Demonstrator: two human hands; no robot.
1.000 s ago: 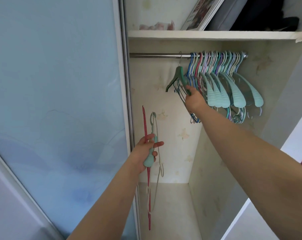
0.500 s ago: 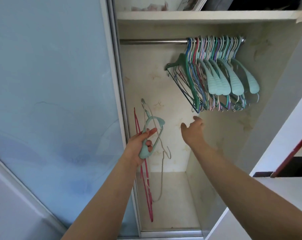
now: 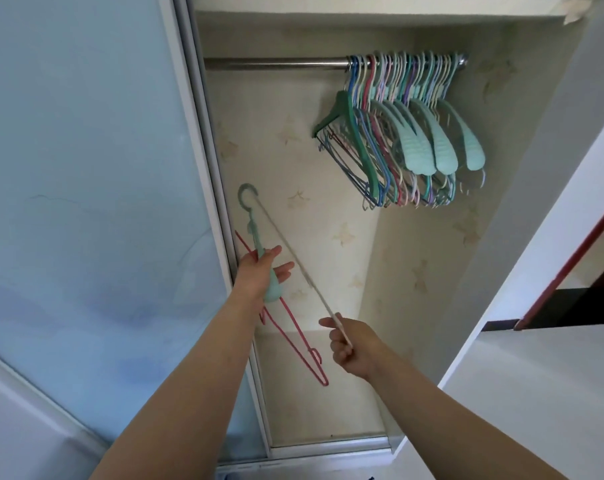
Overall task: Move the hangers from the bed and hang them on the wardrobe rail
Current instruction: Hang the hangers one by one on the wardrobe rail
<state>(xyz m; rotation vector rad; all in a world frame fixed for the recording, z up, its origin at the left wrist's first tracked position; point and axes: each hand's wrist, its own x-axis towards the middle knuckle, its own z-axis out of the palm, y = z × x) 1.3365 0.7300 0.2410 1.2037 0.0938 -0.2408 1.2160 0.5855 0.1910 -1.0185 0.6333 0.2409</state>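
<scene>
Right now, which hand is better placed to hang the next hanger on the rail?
Right. The right hand already pinches the white hanger apart from the rest, nearer the rail. The left hand holds the mint hanger and pink hanger.

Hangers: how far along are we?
Done: a full bunch hangs at the right end of the rail. In hand: right hand pulls a white hanger; left hand holds a teal and a pink one. Left: hang those three. The bed is out of view.
</scene>
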